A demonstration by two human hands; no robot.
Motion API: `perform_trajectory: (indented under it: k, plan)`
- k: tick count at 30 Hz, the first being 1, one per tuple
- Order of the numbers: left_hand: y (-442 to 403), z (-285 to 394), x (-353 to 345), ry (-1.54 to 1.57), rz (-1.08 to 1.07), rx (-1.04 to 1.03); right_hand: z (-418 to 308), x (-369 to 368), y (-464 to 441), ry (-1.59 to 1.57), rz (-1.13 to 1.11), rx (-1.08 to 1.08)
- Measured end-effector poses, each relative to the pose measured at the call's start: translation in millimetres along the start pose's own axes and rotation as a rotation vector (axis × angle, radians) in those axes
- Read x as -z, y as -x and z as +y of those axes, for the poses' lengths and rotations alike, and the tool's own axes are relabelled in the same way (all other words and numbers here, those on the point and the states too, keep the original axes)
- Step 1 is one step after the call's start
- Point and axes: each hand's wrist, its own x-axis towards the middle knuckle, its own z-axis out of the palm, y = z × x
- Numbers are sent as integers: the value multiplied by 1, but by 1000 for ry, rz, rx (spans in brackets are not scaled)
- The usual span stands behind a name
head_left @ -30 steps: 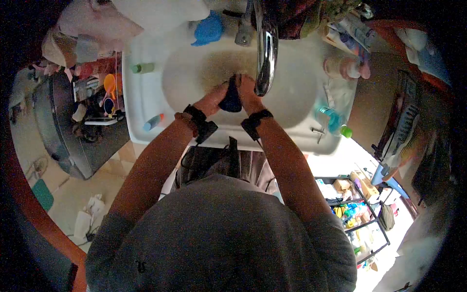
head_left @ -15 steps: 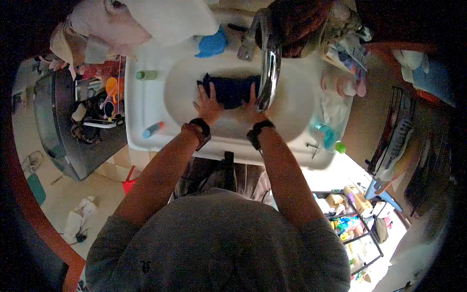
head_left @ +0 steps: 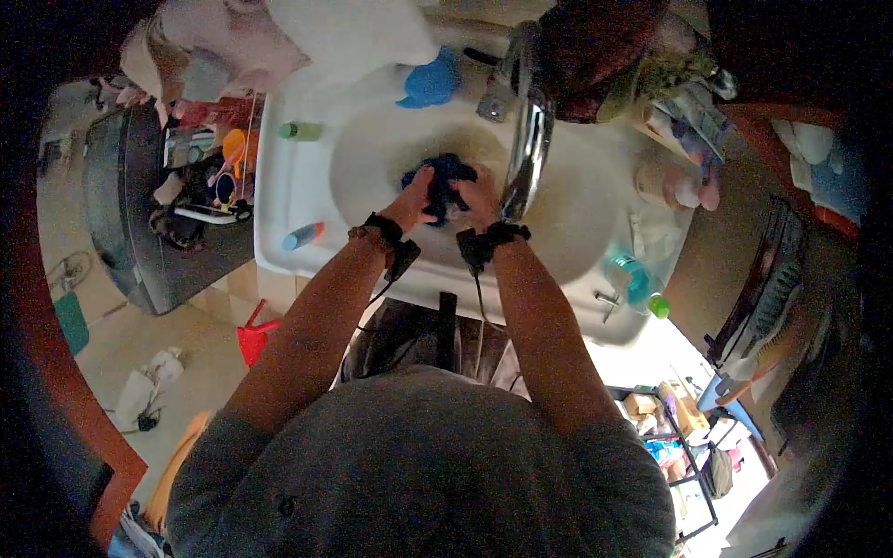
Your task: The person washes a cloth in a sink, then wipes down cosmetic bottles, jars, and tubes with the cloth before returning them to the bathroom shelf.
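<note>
A dark blue cloth [head_left: 449,171] is bunched up in the basin of the white sink [head_left: 302,177]. My left hand [head_left: 410,201] grips its left side, fingers bent round the fabric. On the right side of the cloth, my right hand [head_left: 480,199] has its fingers curled onto it. Both hands are close together, and each wrist wears a dark band. The chrome faucet [head_left: 529,153] arches over the basin just right of my right hand.
On the sink's left rim lie a green tube [head_left: 299,131] and a blue tube [head_left: 303,236]. A blue cloth [head_left: 433,78] is at the back. A teal bottle [head_left: 637,285] with a green cap and a pink bottle [head_left: 666,182] stand at right.
The dark cloth went from squeezed between my hands to spread flat under my open fingers, and is now bunched up again. My hands have moved closer together and curled onto it.
</note>
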Motion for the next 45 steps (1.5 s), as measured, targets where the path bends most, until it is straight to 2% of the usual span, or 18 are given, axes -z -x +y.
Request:
perform_trajectory:
  k: [3, 6, 7, 9, 12, 14, 17, 19, 20, 22, 24, 25, 29, 33, 36, 39, 43, 45]
  plan:
    - [-11, 8, 14, 482, -252, 9, -61, -28, 41, 156, -175, 144]
    - [-20, 5, 26, 564, -407, 68, -85, -61, 81, 445, -1, 234]
    - [-25, 3, 23, 456, -249, 175, -83, -66, 85, 624, 99, 353]
    - [-3, 21, 8, -493, -181, -284, -78, -62, 85, 867, 314, 647]
    - [14, 22, -7, -257, -216, -431, -54, -46, 48, 1019, 375, 697]
    - [29, 39, -22, 232, -254, -5, -28, -28, 14, 1125, 423, 725]
    - [17, 43, -5, 244, -184, 252, 22, 5, -10, 1203, 501, 804]
    - [-13, 23, 21, -119, 39, -2, 33, 20, -15, 1161, 543, 832]
    - [-29, 6, 34, -298, 154, -122, 21, 20, -2, 1286, 510, 609]
    - [-36, -4, 31, -1272, 487, -275, 18, 22, 14, 1424, 385, 326]
    - [-28, -16, 27, -1437, 367, -408, 25, 23, 22, 1414, 244, 198]
    - [-51, -50, 53, -1433, 306, -491, 21, 27, 28, 1584, 45, 190]
    - [-54, -56, 52, -1332, 84, -303, 1, 52, 31, 1525, 2, 291]
    - [-76, -78, 64, -833, -161, -290, 11, 14, 3, 804, 419, 65]
    - [-38, -40, 30, -387, -204, -129, -30, -14, 13, 301, 237, -55]
    - [-15, -13, 15, -164, -257, -66, -76, -38, 51, 538, -22, 173]
    - [-10, -6, 19, -338, -321, -148, -90, -67, 94, 893, 186, 442]
    - [-10, -6, 23, -477, -349, -214, -69, -53, 81, 775, 226, 530]
